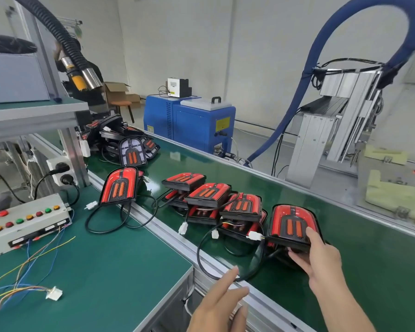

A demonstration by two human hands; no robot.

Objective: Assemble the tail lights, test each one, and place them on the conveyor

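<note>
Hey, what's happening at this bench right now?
A person is working on red tail lights at a conveyor line. The right hand grips a tail light at its near edge, on the green conveyor belt. The left hand hovers open near that light's black cable. Several more tail lights are piled on the belt further along, and one leans at the edge of the workbench beside a push-button test box.

I get one view only, head-worn wide-angle, looking forward and down, slightly tilted. Close over my workbench (110,267) edge, conveyor (359,271) running diagonally across frame, wall and machines far behind. Both hands low in frame.
</note>
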